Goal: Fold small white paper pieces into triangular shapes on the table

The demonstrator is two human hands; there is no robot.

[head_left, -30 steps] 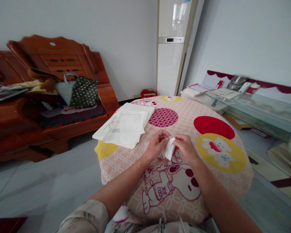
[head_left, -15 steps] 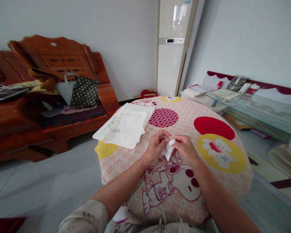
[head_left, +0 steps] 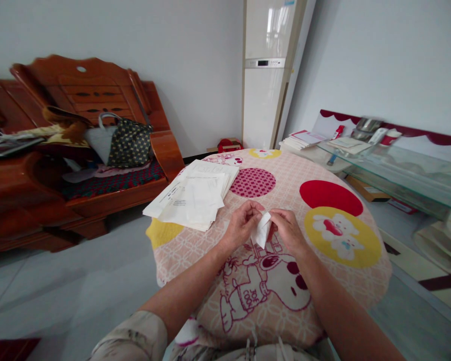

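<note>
Between my two hands is a small folded piece of white paper (head_left: 262, 231), its lower end narrowing to a point. The fingers of my left hand (head_left: 244, 223) pinch its left side near the top. My right hand (head_left: 286, 226) grips the upper right edge between thumb and fingers. Both hands are just above the patterned tablecloth (head_left: 225, 245), over a cartoon dog print. A stack of white paper sheets (head_left: 195, 195), some with printed text, lies on the table to the left of my hands.
A glass-topped stand (head_left: 402, 170) with papers, metal bowls and a red cup adjoins the table's right side. To the left is a wooden sofa (head_left: 86, 95) holding bags (head_left: 131, 143). A tall air conditioner (head_left: 263, 105) stands in the corner.
The folded paper has turned slightly between my fingers, showing more of its face. Both hands stay in nearly the same place.
</note>
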